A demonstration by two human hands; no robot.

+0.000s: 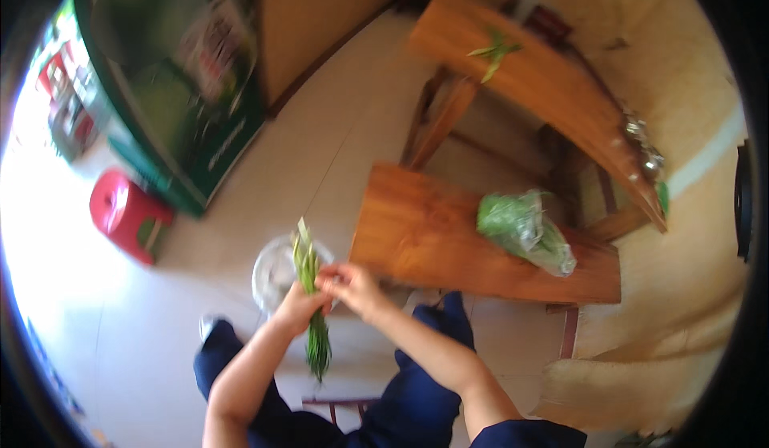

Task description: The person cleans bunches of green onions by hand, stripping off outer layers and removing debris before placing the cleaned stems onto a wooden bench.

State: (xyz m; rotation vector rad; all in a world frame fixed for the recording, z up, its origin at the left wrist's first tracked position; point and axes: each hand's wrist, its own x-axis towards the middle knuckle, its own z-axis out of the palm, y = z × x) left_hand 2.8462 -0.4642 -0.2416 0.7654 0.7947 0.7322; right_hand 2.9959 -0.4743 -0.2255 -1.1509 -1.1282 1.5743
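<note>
My left hand (300, 311) is wrapped around a bundle of long green vegetable stalks (307, 261). The pale stalk ends point away from me, and the dark green tips hang towards my lap. My right hand (351, 289) is beside the bundle, its fingertips at the stalks just above my left hand. Blur hides whether those fingers pinch a stalk. Beyond and beneath the hands, a round whitish container (268, 267) rests on the floor, partly covered by the bundle and my left hand.
On the wooden bench (414, 225) at right lies a clear plastic bag of greens (519, 225). Several loose green stalks (495, 51) lie on a longer wooden table (553, 93) behind it. A red plastic stool (123, 213) stands at left by a green-framed panel (234, 141).
</note>
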